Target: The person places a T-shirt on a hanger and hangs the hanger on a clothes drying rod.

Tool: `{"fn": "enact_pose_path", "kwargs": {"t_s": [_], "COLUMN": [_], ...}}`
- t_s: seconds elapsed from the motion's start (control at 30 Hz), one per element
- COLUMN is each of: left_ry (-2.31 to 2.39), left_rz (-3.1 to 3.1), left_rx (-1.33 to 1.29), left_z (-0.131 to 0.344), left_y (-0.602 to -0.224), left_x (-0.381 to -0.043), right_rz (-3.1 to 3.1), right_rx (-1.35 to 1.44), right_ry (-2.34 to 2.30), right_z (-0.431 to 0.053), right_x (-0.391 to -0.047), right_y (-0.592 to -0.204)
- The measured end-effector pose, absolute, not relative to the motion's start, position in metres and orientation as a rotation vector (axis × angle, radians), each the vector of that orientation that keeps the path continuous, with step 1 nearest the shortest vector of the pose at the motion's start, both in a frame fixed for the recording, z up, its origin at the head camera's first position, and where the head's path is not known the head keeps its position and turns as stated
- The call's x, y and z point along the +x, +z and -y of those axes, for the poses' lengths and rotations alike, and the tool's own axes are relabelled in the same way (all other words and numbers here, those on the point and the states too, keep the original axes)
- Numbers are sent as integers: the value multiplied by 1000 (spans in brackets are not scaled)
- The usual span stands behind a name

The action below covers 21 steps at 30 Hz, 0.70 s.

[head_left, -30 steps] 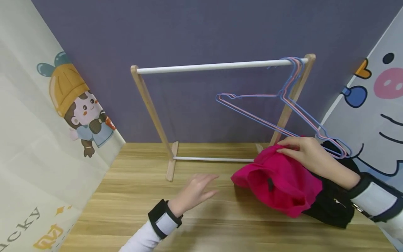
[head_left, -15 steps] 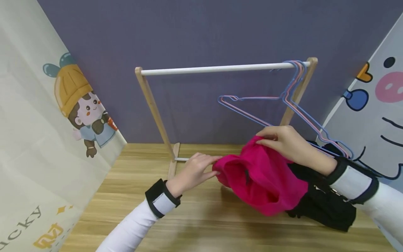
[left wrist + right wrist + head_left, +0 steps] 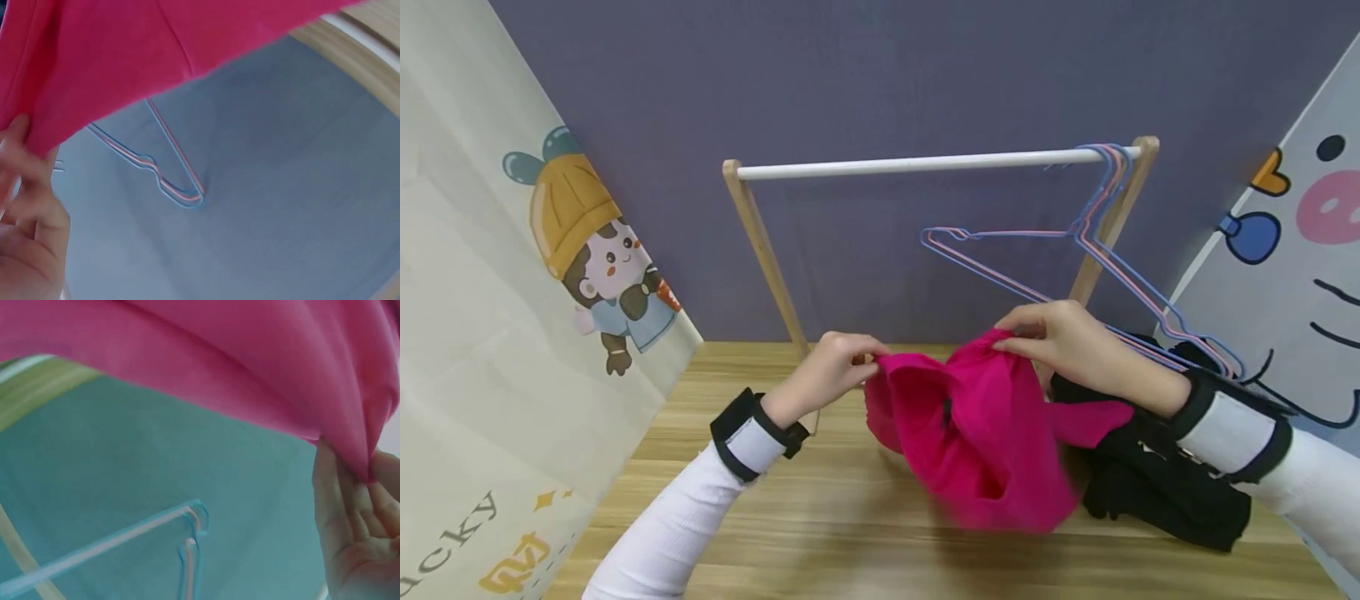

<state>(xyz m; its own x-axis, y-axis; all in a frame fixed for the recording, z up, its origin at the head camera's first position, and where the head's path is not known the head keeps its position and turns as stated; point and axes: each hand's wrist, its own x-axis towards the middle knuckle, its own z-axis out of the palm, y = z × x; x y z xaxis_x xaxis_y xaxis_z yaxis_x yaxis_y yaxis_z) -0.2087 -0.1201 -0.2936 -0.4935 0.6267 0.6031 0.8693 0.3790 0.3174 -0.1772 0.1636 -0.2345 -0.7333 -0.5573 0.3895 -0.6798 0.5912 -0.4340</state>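
Observation:
A bright pink shirt point(image 3: 992, 450) hangs in loose folds between both hands above the wooden table, with a small dark tag showing inside its opening. At the upper left edge of the cloth, my left hand point(image 3: 833, 371) pinches it between thumb and fingers. My right hand point(image 3: 1067, 346) pinches a gathered upper part of it farther right. In the left wrist view, the shirt point(image 3: 131, 56) runs down to the fingertips. The right wrist view has the shirt point(image 3: 250, 362) drawn to a point in the right hand point(image 3: 359, 519). A sleeve-like flap juts out right.
A clothes rack with a white rail point(image 3: 910, 163) and wooden posts stands behind the hands. Several blue and pink hangers point(image 3: 1086, 229) hang at its right end, close behind the right hand. Black clothing point(image 3: 1172, 492) lies on the table point(image 3: 760, 517) at the right.
My left hand has come up to the shirt and now pinches its edge. The right hand has carried the shirt left, off the black clothing, and the cloth is spread wider.

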Motion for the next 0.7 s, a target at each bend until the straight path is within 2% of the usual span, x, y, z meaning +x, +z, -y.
{"fn": "enact_pose_path", "kwargs": {"t_s": [0.2,0.4,0.53,0.7], "left_ry": [-854,-886,-869,-903], "left_rz": [2335,2345,2360,2374], "left_rx": [-1289,-1386,-1433,-1496], "left_z": [121,113,105,91], "left_y": [-299,-303,-303,-303], "left_x": [-213,-213,-215,-218], "right_rz": [2722,2769,2824,2851], "right_rx": [1009,1111,1198,1170], "right_ry": [927,919,894,774], "right_z": [-166,-173,-176,-171], "right_x": [-172,-171,-172,-181], "right_y": [-266,-297,-304,-302]}}
